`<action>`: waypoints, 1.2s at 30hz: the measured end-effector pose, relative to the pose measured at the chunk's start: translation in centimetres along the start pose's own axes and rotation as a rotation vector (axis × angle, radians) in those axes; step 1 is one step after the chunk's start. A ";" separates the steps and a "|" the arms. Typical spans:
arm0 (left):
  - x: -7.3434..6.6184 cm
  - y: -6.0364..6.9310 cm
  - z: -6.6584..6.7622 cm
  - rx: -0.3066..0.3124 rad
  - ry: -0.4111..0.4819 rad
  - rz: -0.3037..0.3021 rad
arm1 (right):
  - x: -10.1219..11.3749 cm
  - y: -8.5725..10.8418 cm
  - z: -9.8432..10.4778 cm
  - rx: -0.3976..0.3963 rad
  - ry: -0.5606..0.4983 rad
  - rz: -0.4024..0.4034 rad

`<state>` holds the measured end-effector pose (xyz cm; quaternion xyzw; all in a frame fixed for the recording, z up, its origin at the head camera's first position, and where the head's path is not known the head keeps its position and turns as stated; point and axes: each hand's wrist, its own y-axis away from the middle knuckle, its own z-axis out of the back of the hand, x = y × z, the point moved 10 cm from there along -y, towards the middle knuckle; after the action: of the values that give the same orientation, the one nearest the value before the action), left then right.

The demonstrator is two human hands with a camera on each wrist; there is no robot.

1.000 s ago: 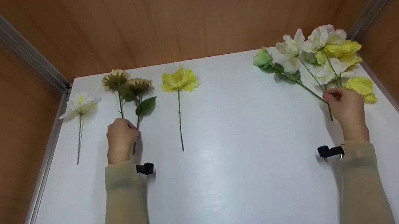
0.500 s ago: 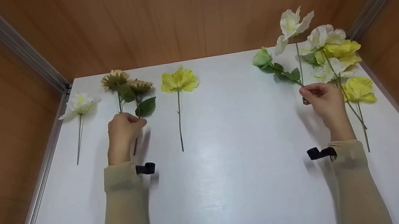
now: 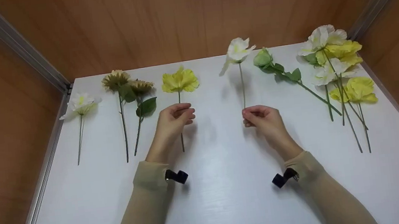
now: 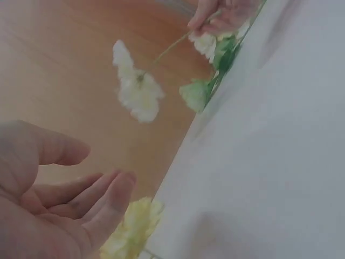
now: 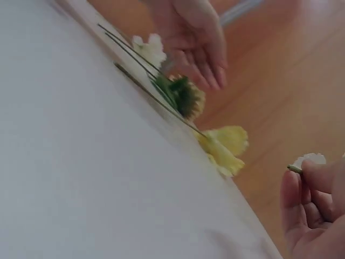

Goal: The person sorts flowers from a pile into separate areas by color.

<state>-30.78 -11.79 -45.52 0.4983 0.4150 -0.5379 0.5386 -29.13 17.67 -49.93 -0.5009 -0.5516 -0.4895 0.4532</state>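
Observation:
My right hand (image 3: pixel 266 121) pinches the stem of a white flower (image 3: pixel 239 50), held up off the table with its bloom toward the back wall. In the right wrist view the stem's cut end shows between thumb and fingers. My left hand (image 3: pixel 172 122) holds nothing; in the left wrist view thumb and fingers (image 4: pixel 116 199) stand apart, loosely bent. Beneath it lies a yellow flower (image 3: pixel 180 81), its stem partly hidden by the hand. Left of that lie two brownish flowers (image 3: pixel 115 80) with dark leaves and a white flower (image 3: pixel 82 103).
A green rosebud (image 3: pixel 263 57) on a leafy stem lies right of the held flower. Farther right is a loose pile of white flowers (image 3: pixel 322 39) and yellow flowers (image 3: pixel 361 89) with crossing stems. Wooden panels (image 3: pixel 196 18) border the white table (image 3: pixel 213 200).
My right hand has lifted the white flower from the right-hand pile and carried it left toward the middle. My left hand has left the brownish flowers and moved right, over the yellow flower.

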 end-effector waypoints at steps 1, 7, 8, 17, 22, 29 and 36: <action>0.0 0.1 -0.8 0.022 0.027 0.000 | -0.4 0.4 -1.1 0.025 -0.001 -0.003; 0.4 0.8 -4.9 0.145 0.135 -0.006 | -1.7 2.6 -5.7 0.115 0.002 0.011; 0.4 0.9 -5.4 0.160 0.153 -0.005 | -1.8 2.9 -6.2 0.124 -0.003 0.015; 0.5 1.6 -7.8 0.223 0.302 -0.014 | -2.5 4.3 -8.2 0.185 0.006 0.008; 0.3 1.8 -8.0 0.216 0.317 -0.023 | -2.9 4.4 -8.6 0.201 0.009 -0.002; 0.2 1.9 -8.0 0.219 0.287 -0.035 | -3.4 4.6 -8.8 0.197 -0.011 -0.042; 0.0 1.8 -7.9 0.219 0.270 -0.040 | -3.3 4.6 -8.9 0.198 -0.011 -0.047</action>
<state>-28.26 -4.14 -46.66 0.6135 0.4324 -0.5184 0.4098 -24.16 8.56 -51.77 -0.4435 -0.6111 -0.4403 0.4858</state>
